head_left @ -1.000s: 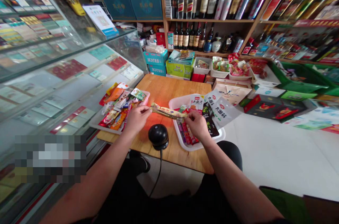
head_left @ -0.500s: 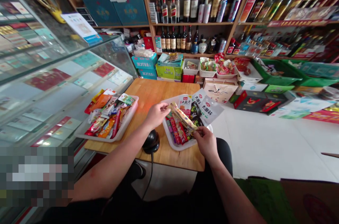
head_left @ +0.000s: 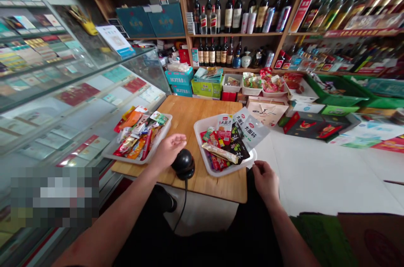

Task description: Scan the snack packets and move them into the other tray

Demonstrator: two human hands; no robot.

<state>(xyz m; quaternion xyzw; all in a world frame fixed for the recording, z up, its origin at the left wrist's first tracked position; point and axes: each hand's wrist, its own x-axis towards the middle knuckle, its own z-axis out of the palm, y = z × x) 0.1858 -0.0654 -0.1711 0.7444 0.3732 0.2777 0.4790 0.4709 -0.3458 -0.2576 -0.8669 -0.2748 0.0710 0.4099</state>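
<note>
My left hand (head_left: 168,150) hovers open over the wooden table (head_left: 189,111), just left of a black round scanner (head_left: 184,164). It holds nothing. My right hand (head_left: 265,180) hangs empty off the table's front right corner, fingers loosely curled. A long beige snack packet (head_left: 220,153) lies on top of the pile in the right white tray (head_left: 202,124). That tray also holds white pouches with black print (head_left: 251,130) and small red packets. The left white tray (head_left: 164,132) is full of orange, red and green snack packets.
A glass display counter (head_left: 78,86) runs along the left. Shelves of wine bottles (head_left: 233,10) stand behind the table. Boxes, white bins of snacks (head_left: 252,84) and green crates (head_left: 344,90) sit on the floor at the back and right. The scanner's cable drops over the table's front edge.
Both hands held the long beige packet over the scanner, carried it right and laid it in the right tray. Both hands have let go; the right has drawn back off the table.
</note>
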